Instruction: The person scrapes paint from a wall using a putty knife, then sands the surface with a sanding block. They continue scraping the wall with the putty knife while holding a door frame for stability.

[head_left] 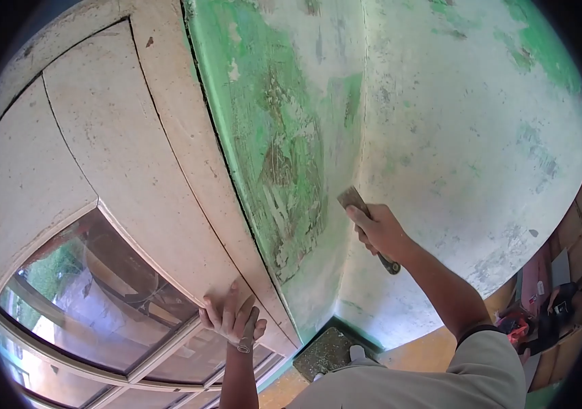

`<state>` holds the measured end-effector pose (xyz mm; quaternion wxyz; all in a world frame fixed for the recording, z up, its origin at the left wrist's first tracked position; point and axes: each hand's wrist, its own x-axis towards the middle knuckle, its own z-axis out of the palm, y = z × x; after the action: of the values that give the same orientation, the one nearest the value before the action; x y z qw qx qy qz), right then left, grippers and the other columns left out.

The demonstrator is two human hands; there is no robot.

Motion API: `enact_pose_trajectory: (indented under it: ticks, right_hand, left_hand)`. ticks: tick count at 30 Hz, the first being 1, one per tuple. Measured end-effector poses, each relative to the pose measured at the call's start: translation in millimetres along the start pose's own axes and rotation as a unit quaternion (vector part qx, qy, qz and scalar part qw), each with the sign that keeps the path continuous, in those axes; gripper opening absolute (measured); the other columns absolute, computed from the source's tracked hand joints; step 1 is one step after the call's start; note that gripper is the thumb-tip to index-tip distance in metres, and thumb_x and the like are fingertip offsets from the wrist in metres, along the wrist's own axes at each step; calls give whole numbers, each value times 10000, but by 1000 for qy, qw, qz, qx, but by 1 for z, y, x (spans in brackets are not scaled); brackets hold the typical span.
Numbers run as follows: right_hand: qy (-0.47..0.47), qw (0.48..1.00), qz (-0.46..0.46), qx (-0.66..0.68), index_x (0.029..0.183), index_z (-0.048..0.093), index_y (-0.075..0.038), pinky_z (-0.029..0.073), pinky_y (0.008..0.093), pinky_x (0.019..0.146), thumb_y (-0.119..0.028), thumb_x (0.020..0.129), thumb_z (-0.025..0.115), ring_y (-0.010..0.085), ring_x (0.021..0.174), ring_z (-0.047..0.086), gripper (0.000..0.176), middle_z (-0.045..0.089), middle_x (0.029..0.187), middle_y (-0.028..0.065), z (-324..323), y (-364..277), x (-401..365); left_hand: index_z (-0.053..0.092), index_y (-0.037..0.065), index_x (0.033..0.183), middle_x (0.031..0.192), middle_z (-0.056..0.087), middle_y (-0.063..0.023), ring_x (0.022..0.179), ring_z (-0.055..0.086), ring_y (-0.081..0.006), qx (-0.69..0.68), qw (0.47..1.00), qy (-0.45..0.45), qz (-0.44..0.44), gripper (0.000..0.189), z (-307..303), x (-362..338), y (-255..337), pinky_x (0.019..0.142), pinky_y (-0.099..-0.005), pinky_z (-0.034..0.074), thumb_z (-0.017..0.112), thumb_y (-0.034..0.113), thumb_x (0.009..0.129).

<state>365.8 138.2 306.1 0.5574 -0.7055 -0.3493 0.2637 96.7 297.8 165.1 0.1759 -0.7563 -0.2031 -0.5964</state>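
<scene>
From my remote post, I see the right hand (381, 230), fingers clenched around a flat grey scraper with a dark handle (352, 198), before the peeling green-and-white wall (284, 163). My left hand (225, 316) grasps a slim grey-brown tool (248, 332) at the cream panelled door (114, 116); contact I can't tell.

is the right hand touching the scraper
Touching: the head view shows the right hand wrapped around the scraper, both ends showing beyond the grip.
</scene>
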Motion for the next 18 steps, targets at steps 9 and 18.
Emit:
enact_pose_trajectory:
  ticks: [9, 18]
  right_hand:
    - [-63, 983, -173, -9, 614, 429, -89, 286, 253, 336, -419, 921, 532, 69, 356, 354, 462, 381, 481, -27, 42, -89, 35]
    - [-11, 998, -58, 14, 638, 425, -99, 276, 243, 335, -409, 922, 537, 54, 362, 316, 435, 366, 498, -35, 16, -42, 6]
  left_hand:
    - [727, 185, 805, 1151, 638, -22, 1333, 288, -373, 5, 1000, 0, 1, 630, 1, -3, -2, 1080, -514, 152, 247, 572, 934]
    - [693, 219, 699, 1158, 643, -5, 1345, 263, -382, 5, 1000, 7, -3, 602, 5, -4, -2, 1097, -493, 110, 268, 577, 931]
